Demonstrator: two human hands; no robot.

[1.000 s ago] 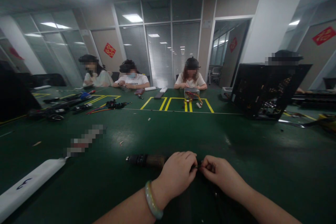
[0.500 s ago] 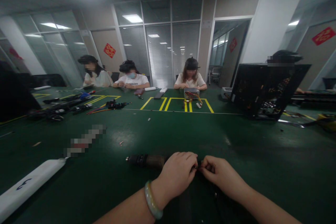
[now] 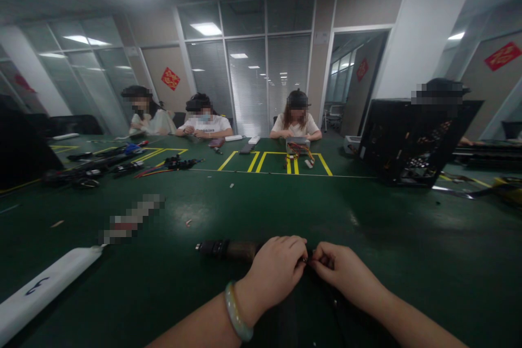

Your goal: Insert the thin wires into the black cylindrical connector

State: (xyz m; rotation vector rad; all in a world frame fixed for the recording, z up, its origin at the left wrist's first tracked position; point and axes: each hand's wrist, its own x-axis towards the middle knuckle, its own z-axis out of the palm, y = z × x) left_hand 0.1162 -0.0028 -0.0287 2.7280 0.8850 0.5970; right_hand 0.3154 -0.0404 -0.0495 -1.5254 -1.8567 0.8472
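A dark electric screwdriver (image 3: 240, 252) lies on the green table in front of me, its metal tip pointing left. My left hand (image 3: 277, 266), with a pale bangle on the wrist, is closed over the screwdriver's rear end. Close beside its fingertips, my right hand (image 3: 340, 269) is pinched at that same end. Whatever sits between the right fingers is too small and dark to make out. Below the hands, a dark cable-like line (image 3: 335, 307) runs faintly over the table.
A long white case (image 3: 49, 288) lies at the lower left. Farther left are bundled cables (image 3: 175, 163). A black computer case (image 3: 408, 141) stands at the right. Across the table, several people work; one has a power supply (image 3: 297, 145) with coloured wires.
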